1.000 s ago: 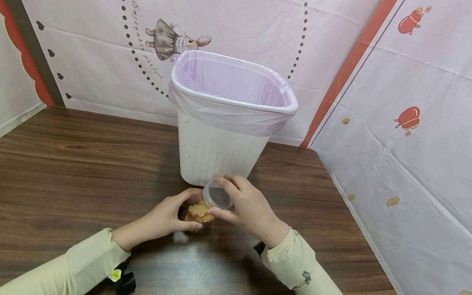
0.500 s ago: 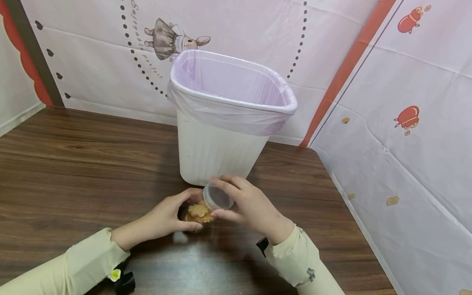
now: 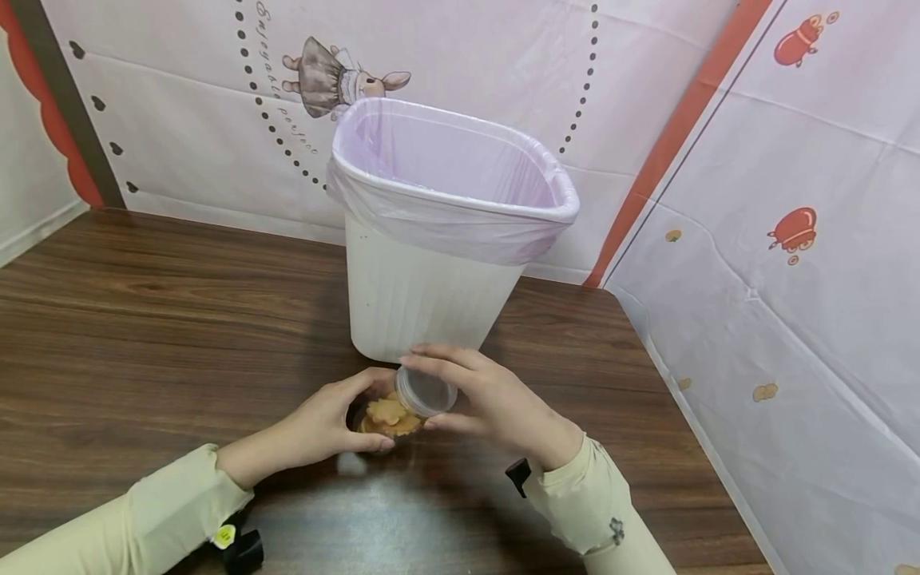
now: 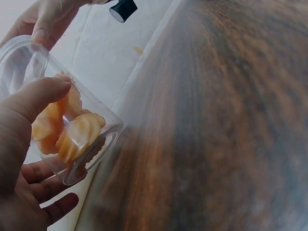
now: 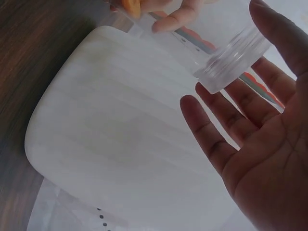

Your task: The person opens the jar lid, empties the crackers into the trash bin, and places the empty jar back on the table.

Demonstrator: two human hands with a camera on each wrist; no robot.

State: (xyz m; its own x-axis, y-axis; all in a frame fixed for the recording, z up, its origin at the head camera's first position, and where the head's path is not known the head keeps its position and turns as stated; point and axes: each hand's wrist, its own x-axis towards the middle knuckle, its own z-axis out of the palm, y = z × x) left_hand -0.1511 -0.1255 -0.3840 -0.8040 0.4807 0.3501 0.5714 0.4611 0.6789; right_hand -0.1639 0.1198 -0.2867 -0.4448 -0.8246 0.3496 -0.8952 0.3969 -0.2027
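A clear plastic jar (image 4: 98, 94) lies tilted on its side with several ridged, golden snack pieces (image 4: 82, 134) inside. My left hand (image 3: 327, 415) grips its body, thumb on one side and fingers on the other. The jar's clear round lid (image 3: 427, 390) faces right, still on the mouth. My right hand (image 3: 489, 399) holds the lid between thumb and fingertips, the fingers over its far edge and the thumb at its near edge. In the right wrist view, the fingertips (image 5: 204, 91) are right at the ribbed lid edge, palm away from it.
A white trash bin (image 3: 431, 295) with a purple liner bag (image 3: 453, 228) stands just behind the jar. Dark wood-grain tabletop (image 3: 180, 319) spreads around. Printed cloth walls (image 3: 719, 319) rise at the back and sides. A black wrist camera (image 3: 244, 551) sits below the left sleeve.
My right hand has turned around the lid, its wrist shifting right and its thumb sliding right along the near edge. The left hand and jar have stayed in place.
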